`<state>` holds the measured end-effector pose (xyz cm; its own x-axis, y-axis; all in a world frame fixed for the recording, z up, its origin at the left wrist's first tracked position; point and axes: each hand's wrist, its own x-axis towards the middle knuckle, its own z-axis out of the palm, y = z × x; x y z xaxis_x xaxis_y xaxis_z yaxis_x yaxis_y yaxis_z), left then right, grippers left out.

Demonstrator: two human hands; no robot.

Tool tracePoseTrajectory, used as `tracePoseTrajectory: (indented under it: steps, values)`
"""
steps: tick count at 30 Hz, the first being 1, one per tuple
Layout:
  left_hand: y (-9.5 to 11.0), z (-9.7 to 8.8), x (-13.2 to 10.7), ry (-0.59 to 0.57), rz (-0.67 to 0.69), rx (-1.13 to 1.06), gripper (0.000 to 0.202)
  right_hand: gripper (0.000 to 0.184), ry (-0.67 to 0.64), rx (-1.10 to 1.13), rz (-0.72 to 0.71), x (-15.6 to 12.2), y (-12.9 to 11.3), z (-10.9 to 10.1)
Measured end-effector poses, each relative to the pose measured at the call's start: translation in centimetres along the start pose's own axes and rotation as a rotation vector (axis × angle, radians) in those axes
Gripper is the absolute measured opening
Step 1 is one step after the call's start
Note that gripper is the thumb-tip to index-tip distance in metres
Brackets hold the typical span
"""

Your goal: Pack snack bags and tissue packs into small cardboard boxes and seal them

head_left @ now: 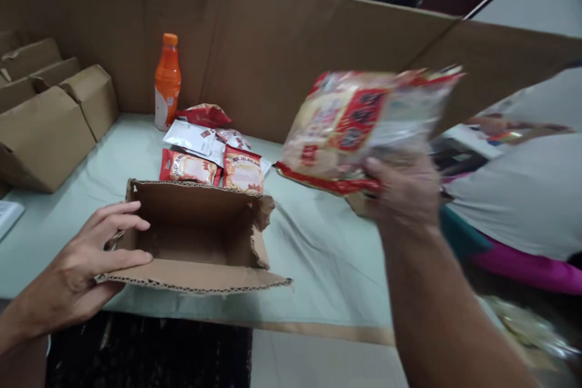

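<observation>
My left hand grips the left side of an open cardboard box, fingers hooked over its rim. The inside shows as bare brown cardboard. Raised to the right of the box, a large red and clear plastic food package is held by its lower right part in my right hand; it is blurred. Just behind the box lie small red snack packets and white sachets. An orange drink bottle stands upright behind them.
Several folded cardboard boxes stand at the left. A tall cardboard wall closes off the back of the pale green cloth-covered table. A white object sits at the left edge. Another person in light clothing is at the right.
</observation>
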<state>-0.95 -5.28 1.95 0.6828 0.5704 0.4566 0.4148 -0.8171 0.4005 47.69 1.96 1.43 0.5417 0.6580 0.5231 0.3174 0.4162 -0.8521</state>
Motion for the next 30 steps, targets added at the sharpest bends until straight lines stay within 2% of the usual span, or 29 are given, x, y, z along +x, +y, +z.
tracePoseTrajectory:
  steps: [2,4,5,7,9,11,13,15,18,20,24,27,30]
  values:
    - [0.1,0.2,0.3,0.021,0.022,-0.007,0.046,0.017,0.036,0.153,-0.178,-1.4,-5.2,1.2]
    - [0.0,0.5,0.4,0.032,0.037,0.002,0.042,0.014,-0.056,0.197,-0.237,-3.5,-9.5,3.3]
    - [-0.1,0.6,0.5,0.038,0.036,0.005,0.041,0.016,-0.083,0.243,-0.250,-4.6,-11.0,4.6]
    - [-0.2,0.8,0.5,0.050,0.026,0.010,0.040,0.018,-0.152,0.313,-0.253,-6.7,-12.5,7.0]
    - [-0.2,0.9,0.5,0.072,0.020,0.018,0.039,0.016,-0.283,0.307,-0.240,-8.3,-12.5,8.8]
    - [-0.1,0.9,0.4,0.107,0.010,0.024,0.038,0.008,-0.449,0.185,-0.233,-9.3,-11.8,9.5]
    - [0.1,1.0,0.3,0.131,-0.015,0.024,0.038,0.002,-0.614,0.008,-0.257,-9.6,-11.3,9.2]
    - [0.2,1.2,0.2,0.139,-0.034,0.009,0.037,0.011,-0.744,-0.165,-0.289,-9.4,-11.5,8.2]
    - [0.2,1.7,0.0,0.172,-0.038,-0.017,0.034,0.019,-0.889,-0.382,-0.305,-8.5,-13.0,6.9]
    - [0.1,2.1,-0.2,0.233,-0.054,-0.013,0.030,0.021,-0.983,-0.513,-0.327,-8.0,-14.0,6.9]
    - [0.0,2.9,-0.4,0.318,-0.074,0.008,0.031,0.020,-1.265,-0.757,-0.335,-8.2,-14.5,9.4]
    - [0.1,3.2,-0.1,0.321,-0.028,0.020,0.036,0.022,-1.440,-1.001,-0.301,-9.9,-13.8,12.1]
    - [0.2,3.3,0.3,0.311,0.003,0.045,0.034,0.024,-1.590,-1.147,-0.309,-11.5,-13.5,13.1]
